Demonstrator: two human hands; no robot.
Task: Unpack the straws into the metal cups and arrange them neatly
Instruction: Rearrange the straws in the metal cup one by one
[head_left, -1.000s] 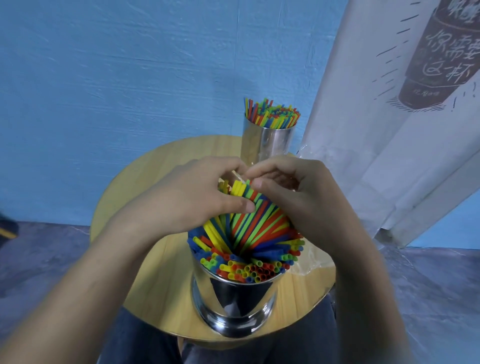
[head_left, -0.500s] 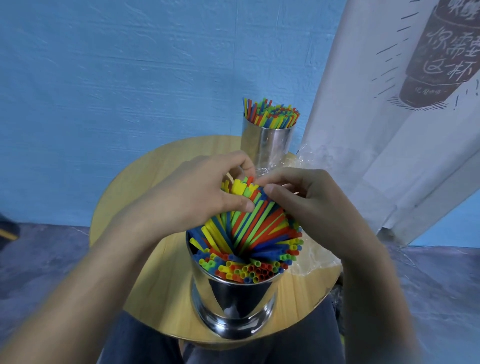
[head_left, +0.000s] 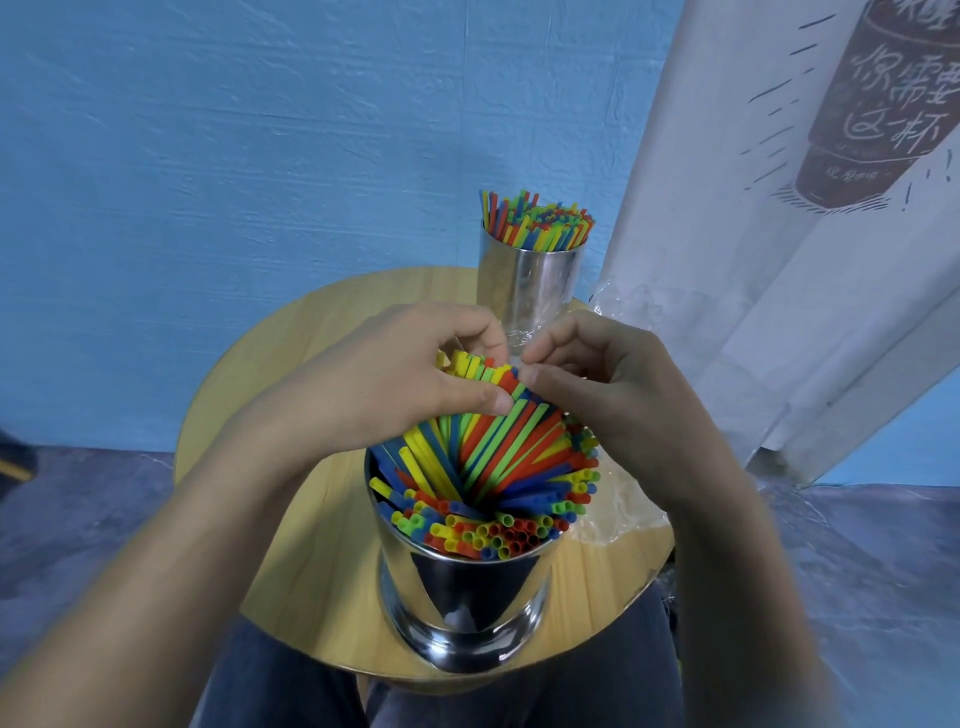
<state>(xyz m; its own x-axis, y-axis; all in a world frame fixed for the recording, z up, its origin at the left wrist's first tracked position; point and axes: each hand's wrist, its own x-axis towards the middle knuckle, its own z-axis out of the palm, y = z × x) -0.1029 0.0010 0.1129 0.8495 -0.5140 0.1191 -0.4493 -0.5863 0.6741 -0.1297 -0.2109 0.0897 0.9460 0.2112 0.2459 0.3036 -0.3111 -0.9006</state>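
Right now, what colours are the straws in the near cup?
The straws are red, yellow, green and blue; head view shows them best.

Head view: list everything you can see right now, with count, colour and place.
near cup: one, shiny metal, table front.
far cup: one, shiny metal, table back.
near straws: many, red, yellow, green, blue, fanned in near cup.
far straws: many, same colours, in far cup.
table: one, light wood, round.
plastic wrap: clear, on table right of near cup.
banner: one, white, dark print, right.
left hand: grips near straws' tops.
right hand: pinches near straws' tops.
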